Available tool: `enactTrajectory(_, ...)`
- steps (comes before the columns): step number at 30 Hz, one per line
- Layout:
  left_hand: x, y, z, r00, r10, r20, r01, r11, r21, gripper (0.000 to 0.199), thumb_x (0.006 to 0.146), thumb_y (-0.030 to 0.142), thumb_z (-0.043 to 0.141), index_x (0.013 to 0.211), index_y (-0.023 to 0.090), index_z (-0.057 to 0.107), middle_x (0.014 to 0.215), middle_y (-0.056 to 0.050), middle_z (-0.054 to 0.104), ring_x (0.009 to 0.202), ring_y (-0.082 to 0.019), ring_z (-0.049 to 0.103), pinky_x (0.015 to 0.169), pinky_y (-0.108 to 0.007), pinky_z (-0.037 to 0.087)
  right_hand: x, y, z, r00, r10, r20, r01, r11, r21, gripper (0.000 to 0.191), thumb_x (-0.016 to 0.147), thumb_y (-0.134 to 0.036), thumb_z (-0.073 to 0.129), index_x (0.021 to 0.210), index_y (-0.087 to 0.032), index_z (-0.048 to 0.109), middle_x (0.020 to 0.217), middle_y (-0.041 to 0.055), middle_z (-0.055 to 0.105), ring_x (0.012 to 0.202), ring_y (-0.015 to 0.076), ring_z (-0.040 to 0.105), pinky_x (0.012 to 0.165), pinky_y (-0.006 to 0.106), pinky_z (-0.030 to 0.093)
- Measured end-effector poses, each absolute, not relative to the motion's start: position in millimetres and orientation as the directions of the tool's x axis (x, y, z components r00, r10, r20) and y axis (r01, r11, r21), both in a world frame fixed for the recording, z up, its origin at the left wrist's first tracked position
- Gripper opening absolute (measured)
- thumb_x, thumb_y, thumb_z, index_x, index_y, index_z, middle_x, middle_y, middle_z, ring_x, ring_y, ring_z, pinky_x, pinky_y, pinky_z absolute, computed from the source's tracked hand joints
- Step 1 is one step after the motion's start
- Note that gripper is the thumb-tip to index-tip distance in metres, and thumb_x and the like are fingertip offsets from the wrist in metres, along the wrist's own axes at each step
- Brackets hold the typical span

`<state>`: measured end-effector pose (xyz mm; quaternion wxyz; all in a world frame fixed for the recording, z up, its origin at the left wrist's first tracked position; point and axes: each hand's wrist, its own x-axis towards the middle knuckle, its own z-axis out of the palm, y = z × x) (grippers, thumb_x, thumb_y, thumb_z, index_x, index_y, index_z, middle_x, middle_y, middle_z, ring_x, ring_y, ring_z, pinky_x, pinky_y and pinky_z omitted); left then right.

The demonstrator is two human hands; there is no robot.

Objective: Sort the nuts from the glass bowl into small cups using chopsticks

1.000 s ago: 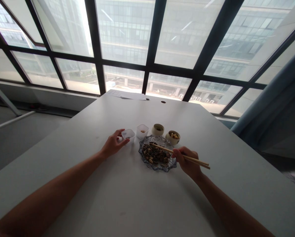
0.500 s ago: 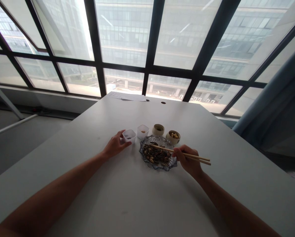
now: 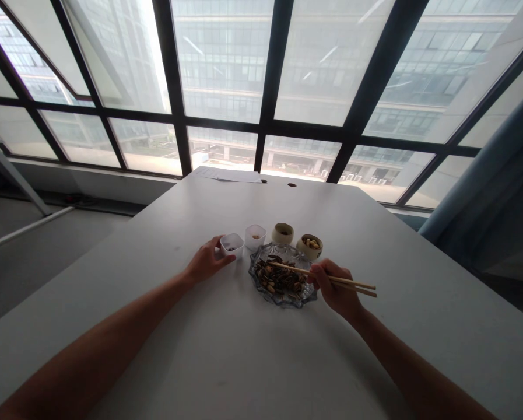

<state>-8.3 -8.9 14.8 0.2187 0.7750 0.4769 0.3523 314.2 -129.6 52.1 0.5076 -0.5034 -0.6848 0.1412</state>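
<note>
My left hand (image 3: 206,259) is closed around the near-left side of a small white plastic cup (image 3: 232,254), thumb in front and fingers behind. A few dark bits lie inside that cup. In my right hand (image 3: 336,287) is a pair of wooden chopsticks (image 3: 348,283), their tips among the nuts and seeds (image 3: 278,275) on a scalloped clear glass plate (image 3: 283,304). Dark striped seeds and some paler nuts make up the heap. Whether the tips pinch a piece is too small to tell.
Behind the plate stand a second white cup (image 3: 255,239) with a little pale food, a beige bowl (image 3: 283,234) with something dark inside, and another beige bowl (image 3: 309,247) of peanuts. Papers (image 3: 230,175) lie at the far edge of the white table (image 3: 226,350), before the windows.
The whole view has shifted slightly, so everything sits a little lower and further right. My left hand keeps its grip on the cup, and the chopstick tips stay in the heap.
</note>
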Motion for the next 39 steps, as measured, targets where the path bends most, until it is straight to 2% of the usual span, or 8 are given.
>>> enactTrajectory(13,-5,-13,16,0.289,0.888,0.358,0.625,-0.459,0.632,0.066,0.076,0.054,0.070,0.130,0.021,0.054,0.106,-0.010,0.072,0.096,-0.027,0.069,0.082,-0.038,0.053,316,-126,44,0.082,0.856,0.510,0.498,0.408,-0.765,0.045,0.094,-0.054,0.055,0.065,-0.020,0.060,0.054,0.0035,0.065,0.042,0.0130,0.055,0.042,0.024,0.044)
enactTrajectory(24,-5,-16,15,0.280,0.878,0.388,0.655,-0.471,0.591,0.065,0.076,0.053,0.070,0.130,0.022,0.054,0.106,-0.010,0.071,0.097,-0.027,0.068,0.083,-0.037,0.053,308,-125,51,0.171,0.863,0.476,0.422,0.373,-0.827,0.049,0.090,-0.060,0.058,0.061,-0.020,0.057,0.050,0.0034,0.063,0.039,0.0119,0.053,0.039,0.022,0.042)
enactTrajectory(31,-5,-14,10,0.296,0.862,0.412,0.659,-0.497,0.565,0.063,0.076,0.050,0.072,0.131,0.025,0.053,0.111,-0.009,0.071,0.099,-0.027,0.068,0.085,-0.038,0.054,306,-119,48,0.294,0.874,0.386,0.266,0.313,-0.912,0.053,0.080,-0.070,0.063,0.065,-0.020,0.059,0.050,0.0037,0.065,0.038,0.0117,0.052,0.036,0.022,0.041)
enactTrajectory(39,-7,-10,4,0.311,0.774,0.552,0.616,-0.606,0.503,0.061,0.075,0.038,0.077,0.130,0.025,0.052,0.126,-0.010,0.065,0.112,-0.028,0.065,0.096,-0.043,0.054,312,-111,42,0.415,0.877,0.240,0.035,0.248,-0.968,0.056,0.070,-0.074,0.069,0.067,-0.020,0.062,0.048,0.0027,0.064,0.036,0.0116,0.051,0.034,0.023,0.040)
